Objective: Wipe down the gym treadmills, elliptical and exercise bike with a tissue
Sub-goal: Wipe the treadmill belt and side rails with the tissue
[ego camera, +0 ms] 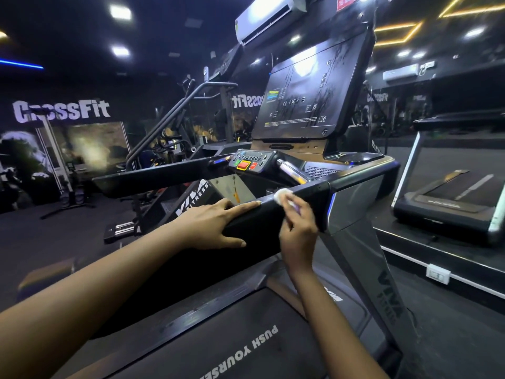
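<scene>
Two hands work the black handrail (259, 222) of a treadmill (352, 203); the rail runs from lower left up and right toward the console (308, 97). The left hand (218, 222) lies flat along its top, fingers straight, thumb down the side. Just ahead, the right hand (297, 231) pinches a white tissue (281, 195) against the rail's upper edge. The belt (246, 348) reads "PUSH YOURSE", a side panel (191, 198) "VIVA FITNESS", the wall (61, 110) "CrossFit".

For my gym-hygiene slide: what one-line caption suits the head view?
Right hand holds a white tissue against the black treadmill handrail; left hand rests flat beside it.
</scene>
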The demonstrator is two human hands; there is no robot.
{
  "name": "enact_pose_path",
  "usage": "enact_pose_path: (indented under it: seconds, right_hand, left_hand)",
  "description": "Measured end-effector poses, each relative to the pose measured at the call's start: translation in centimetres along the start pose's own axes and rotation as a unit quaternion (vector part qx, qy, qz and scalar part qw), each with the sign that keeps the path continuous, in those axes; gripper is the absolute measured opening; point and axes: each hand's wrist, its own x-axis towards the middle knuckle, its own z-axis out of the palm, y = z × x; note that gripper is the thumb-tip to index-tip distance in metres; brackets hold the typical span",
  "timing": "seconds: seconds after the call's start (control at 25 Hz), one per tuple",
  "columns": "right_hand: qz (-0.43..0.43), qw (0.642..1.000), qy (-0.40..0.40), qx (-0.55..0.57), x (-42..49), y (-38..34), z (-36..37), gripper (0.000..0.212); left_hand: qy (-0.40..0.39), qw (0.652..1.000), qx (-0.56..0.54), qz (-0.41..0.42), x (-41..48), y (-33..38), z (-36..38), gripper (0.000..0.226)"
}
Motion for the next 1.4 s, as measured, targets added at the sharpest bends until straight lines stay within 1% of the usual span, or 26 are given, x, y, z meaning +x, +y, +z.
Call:
enact_pose_path:
  seconds: [0.08, 0.16, 0.28, 0.4, 0.48, 0.56, 0.6, 0.64, 0.72, 0.76, 0.8, 0.88, 1.0, 1.04, 1.08, 1.16, 1.24, 1.32, 1.4]
  right_hand:
    - [-0.078, 0.994, -0.065, -0.032, 0.4, 0.1, 0.3, 0.038]
    - [-0.106, 0.988, -0.092, -0.071, 1.8, 2.1, -0.2, 0.04]
    - [-0.082, 0.981, -0.126, -0.124, 4.4, 5.0, -1.6, 0.04]
    - [-0.058, 0.975, -0.149, -0.155, 6.9, 7.3, -2.9, 0.038]
    - [-0.041, 0.976, -0.144, -0.157, 8.3, 8.2, -3.7, 0.035]
    - [-0.043, 0.981, -0.135, -0.134, 8.4, 6.9, -3.5, 0.033]
    - [-0.074, 0.979, -0.149, -0.114, 7.8, 5.6, -3.0, 0.033]
    - [-0.118, 0.972, -0.179, -0.095, 6.9, 4.3, -2.4, 0.032]
    - [-0.197, 0.945, -0.244, -0.089, 5.8, 2.8, -1.6, 0.032]
    - [-0.21, 0.937, -0.262, -0.098, 6.1, 3.0, -1.4, 0.031]
    - [-0.202, 0.934, -0.273, -0.111, 6.9, 3.5, -1.5, 0.032]
    - [-0.154, 0.927, -0.306, -0.149, 8.6, 4.8, -2.2, 0.038]
    - [-0.115, 0.906, -0.35, -0.208, 10.8, 6.9, -3.2, 0.041]
    - [-0.101, 0.909, -0.345, -0.211, 11.2, 7.5, -3.5, 0.04]
    - [-0.079, 0.92, -0.322, -0.209, 11.2, 8.0, -3.8, 0.039]
    - [-0.026, 0.951, -0.238, -0.198, 10.2, 8.8, -4.3, 0.037]
    - [0.005, 0.973, -0.151, -0.172, 7.5, 8.7, -4.1, 0.041]
    - [0.032, 0.989, -0.084, -0.121, 4.5, 7.9, -3.4, 0.045]
    - [0.078, 0.994, -0.027, -0.071, 2.0, 6.8, -2.7, 0.044]
  left_hand:
    - [0.013, 1.0, 0.011, 0.001, 1.2, 0.6, 0.2, 0.083]
    - [0.015, 1.0, 0.015, 0.006, 2.1, 0.9, 0.3, 0.084]
    - [0.021, 1.0, 0.011, 0.015, 2.5, 1.0, 0.6, 0.084]
    - [0.029, 0.999, 0.005, 0.024, 2.5, 0.9, 0.7, 0.084]
    - [0.029, 0.999, 0.001, 0.021, 2.6, 0.8, 0.7, 0.084]
    - [0.028, 0.999, -0.002, 0.019, 2.6, 0.8, 0.7, 0.083]
    - [0.029, 0.999, -0.003, 0.021, 2.6, 0.9, 0.8, 0.084]
    - [0.031, 0.999, -0.004, 0.023, 2.6, 0.9, 0.8, 0.084]
    - [0.032, 0.999, -0.004, 0.026, 2.5, 0.8, 0.8, 0.084]
    - [0.032, 0.999, -0.005, 0.026, 2.5, 0.8, 0.9, 0.084]
    - [0.031, 0.999, -0.007, 0.025, 2.6, 0.7, 0.9, 0.084]
    - [0.03, 0.999, -0.008, 0.023, 2.6, 0.6, 1.1, 0.084]
    - [0.03, 0.999, -0.006, 0.025, 2.6, 0.6, 1.1, 0.083]
    - [0.03, 0.999, -0.007, 0.024, 2.6, 0.6, 1.1, 0.083]
    - [0.029, 0.999, -0.008, 0.022, 2.5, 0.6, 1.1, 0.083]
    - [0.028, 0.999, -0.005, 0.021, 2.5, 0.7, 1.0, 0.083]
    - [0.029, 0.999, -0.003, 0.023, 2.5, 0.8, 0.9, 0.083]
    - [0.031, 0.999, -0.002, 0.021, 2.4, 0.8, 0.9, 0.083]
    - [0.032, 0.999, 0.0, 0.018, 2.4, 1.0, 0.8, 0.083]
